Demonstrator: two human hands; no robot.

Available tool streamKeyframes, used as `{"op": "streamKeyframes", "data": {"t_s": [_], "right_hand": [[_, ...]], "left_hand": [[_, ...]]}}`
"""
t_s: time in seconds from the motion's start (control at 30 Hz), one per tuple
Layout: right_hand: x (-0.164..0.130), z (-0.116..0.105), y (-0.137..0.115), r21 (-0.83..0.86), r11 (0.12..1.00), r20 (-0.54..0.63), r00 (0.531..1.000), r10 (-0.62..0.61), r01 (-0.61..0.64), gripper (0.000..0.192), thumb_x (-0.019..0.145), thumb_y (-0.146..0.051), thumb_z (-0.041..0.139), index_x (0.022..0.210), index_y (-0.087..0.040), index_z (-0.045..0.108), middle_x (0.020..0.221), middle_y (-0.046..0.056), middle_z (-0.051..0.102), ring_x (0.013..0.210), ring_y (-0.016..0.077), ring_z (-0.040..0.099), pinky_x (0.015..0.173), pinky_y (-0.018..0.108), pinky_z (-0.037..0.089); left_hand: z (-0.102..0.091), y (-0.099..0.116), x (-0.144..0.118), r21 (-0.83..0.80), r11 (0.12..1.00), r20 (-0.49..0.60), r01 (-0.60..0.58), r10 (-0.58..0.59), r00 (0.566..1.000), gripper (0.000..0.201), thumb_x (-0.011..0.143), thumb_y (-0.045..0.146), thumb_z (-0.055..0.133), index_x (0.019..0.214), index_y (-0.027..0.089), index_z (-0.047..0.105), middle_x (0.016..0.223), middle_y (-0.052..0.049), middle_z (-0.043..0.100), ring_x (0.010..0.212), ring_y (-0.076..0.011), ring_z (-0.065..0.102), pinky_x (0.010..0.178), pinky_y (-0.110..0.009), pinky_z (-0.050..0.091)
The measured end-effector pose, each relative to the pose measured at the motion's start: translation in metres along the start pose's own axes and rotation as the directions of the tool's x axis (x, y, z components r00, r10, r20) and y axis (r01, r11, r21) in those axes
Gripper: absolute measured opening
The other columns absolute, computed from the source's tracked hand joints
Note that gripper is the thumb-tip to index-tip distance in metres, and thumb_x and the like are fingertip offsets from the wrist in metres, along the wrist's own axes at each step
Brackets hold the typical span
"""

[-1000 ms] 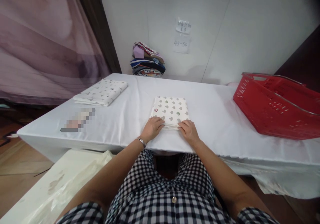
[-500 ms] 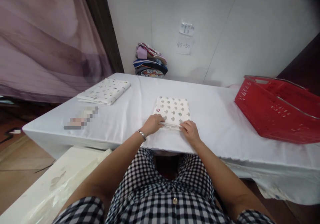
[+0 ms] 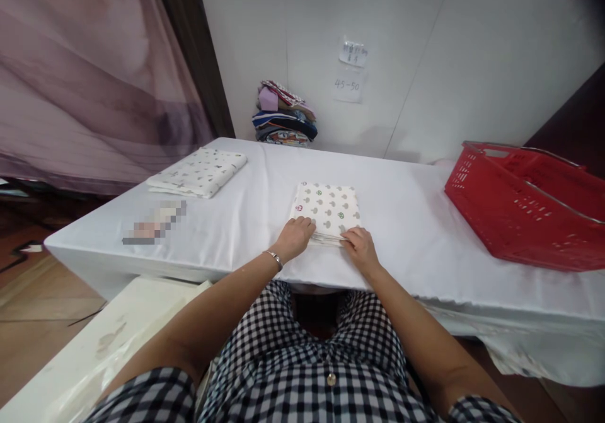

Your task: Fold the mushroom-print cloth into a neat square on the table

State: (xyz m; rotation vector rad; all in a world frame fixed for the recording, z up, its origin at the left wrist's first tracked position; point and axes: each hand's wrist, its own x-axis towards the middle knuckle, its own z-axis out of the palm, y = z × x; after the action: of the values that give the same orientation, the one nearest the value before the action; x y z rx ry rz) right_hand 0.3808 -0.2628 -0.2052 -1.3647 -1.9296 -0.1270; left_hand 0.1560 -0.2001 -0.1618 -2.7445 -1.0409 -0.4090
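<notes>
Right: bare table [image 3: 411,221] lay open between right hand [image 3: 362,249] and red basket [image 3: 529,227], whose raised walls barred passage farther right. Left: open lane between left hand [image 3: 295,237] and the spotted cloth [image 3: 198,172], a low obstacle. Beyond the far edge, the wall [image 3: 401,63] blocked reach.

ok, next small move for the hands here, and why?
I'd probably even up the near edge of the folded cloth: its layers show there and don't look quite flush. The left hand and right hand already touch its near corners, so little repositioning seems needed.
</notes>
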Motion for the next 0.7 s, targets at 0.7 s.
{"op": "streamKeyframes", "data": {"t_s": [0.7], "right_hand": [[0.001, -0.002, -0.001, -0.052, 0.999, 0.04, 0.999, -0.012, 0.015, 0.02, 0.089, -0.026, 0.049, 0.094, -0.018, 0.067, 0.087, 0.005, 0.059, 0.083, 0.0187, 0.049, 0.076, 0.033, 0.036]], "left_hand": [[0.011, 0.021, -0.01, -0.194, 0.978, -0.195, -0.075, 0.036, 0.98, 0.034, 0.086, 0.024, 0.047, 0.119, 0.016, 0.052, 0.12, -0.01, 0.056, 0.112, -0.0233, 0.048, 0.095, -0.04, 0.039]]}}
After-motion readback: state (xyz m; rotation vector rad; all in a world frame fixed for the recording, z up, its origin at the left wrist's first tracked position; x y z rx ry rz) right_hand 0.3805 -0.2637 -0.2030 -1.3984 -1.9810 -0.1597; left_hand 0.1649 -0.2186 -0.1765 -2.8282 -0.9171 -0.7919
